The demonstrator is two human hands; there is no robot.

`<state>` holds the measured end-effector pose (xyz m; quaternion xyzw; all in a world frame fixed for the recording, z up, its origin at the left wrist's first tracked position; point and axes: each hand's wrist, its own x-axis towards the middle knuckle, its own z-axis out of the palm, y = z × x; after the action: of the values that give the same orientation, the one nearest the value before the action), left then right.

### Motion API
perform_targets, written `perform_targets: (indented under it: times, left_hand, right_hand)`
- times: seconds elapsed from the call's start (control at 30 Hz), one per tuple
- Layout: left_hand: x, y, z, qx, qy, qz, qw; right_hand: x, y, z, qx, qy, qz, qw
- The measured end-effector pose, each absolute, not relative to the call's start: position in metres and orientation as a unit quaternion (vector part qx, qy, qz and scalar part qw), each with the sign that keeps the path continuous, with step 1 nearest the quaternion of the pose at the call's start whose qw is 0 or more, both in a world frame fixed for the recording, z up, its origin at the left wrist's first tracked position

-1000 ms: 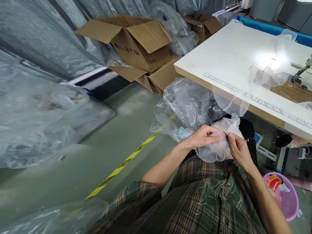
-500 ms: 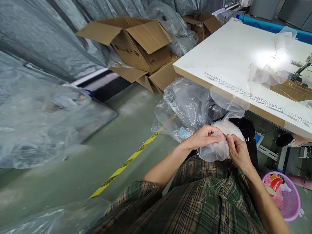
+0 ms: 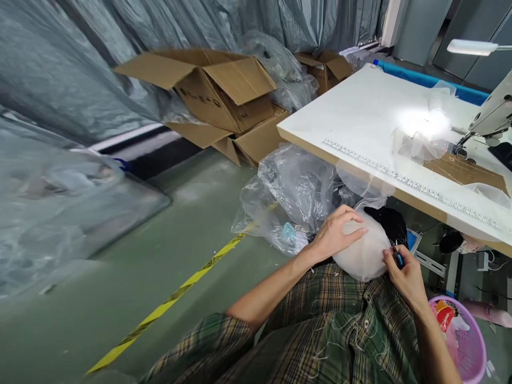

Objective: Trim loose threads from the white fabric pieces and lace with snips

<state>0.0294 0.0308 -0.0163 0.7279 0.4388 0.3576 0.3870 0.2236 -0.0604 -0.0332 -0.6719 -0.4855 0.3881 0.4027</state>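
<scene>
A bundle of sheer white fabric (image 3: 362,253) lies rounded on my lap, below the table's front edge. My left hand (image 3: 338,232) rests on its upper left side, thumb and fingers apart, holding nothing that I can see. At the fabric's right edge, my right hand (image 3: 406,272) is closed around small thread snips (image 3: 397,257) with dark blades and a blue part. Their tips point up, away from the cloth. A strip of the same sheer material runs from the bundle up to the table edge.
A white sewing table (image 3: 344,112) with a printed ruler carries a sewing machine (image 3: 490,114) at right. Clear plastic bags (image 3: 298,178) lie under its left corner. Cardboard boxes (image 3: 224,101) stand behind. A pink basket (image 3: 474,341) with scraps is at lower right.
My hands have moved apart. The left has gone from pinching the fabric to lying flat on it; the right has drawn back with the snips. The view has tilted up and right.
</scene>
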Motion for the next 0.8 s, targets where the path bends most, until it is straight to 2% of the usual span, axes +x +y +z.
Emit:
perform_targets:
  times: [0.07,0.17,0.33,0.43,0.6,0.7,0.8]
  left_hand:
    - [0.033,0.041,-0.020,0.725,0.469,0.385,0.325]
    - [0.043,0.060,-0.024,0.724,0.513,0.352,0.297]
    - [0.069,0.079,-0.031,0.717,0.521,0.313,0.342]
    - [0.071,0.075,-0.029,0.711,0.486,0.336,0.382]
    - [0.031,0.049,0.002,0.716,0.416,0.413,0.378]
    - [-0.005,0.032,0.024,0.698,0.392,0.411,0.435]
    - [-0.033,0.018,0.033,0.650,0.328,0.370,0.577]
  right_hand:
    - [0.232,-0.060,-0.035,-0.701,-0.463,0.362,0.404]
    - [0.239,-0.058,-0.035,-0.722,-0.448,0.328,0.412]
    - [0.238,-0.054,-0.032,-0.713,-0.467,0.276,0.444]
    - [0.238,-0.055,-0.029,-0.708,-0.467,0.273,0.454]
    - [0.235,-0.054,-0.018,-0.691,-0.476,0.256,0.480]
    - [0.227,-0.050,-0.009,-0.676,-0.486,0.252,0.493]
    - [0.211,-0.046,-0.001,-0.639,-0.503,0.282,0.510]
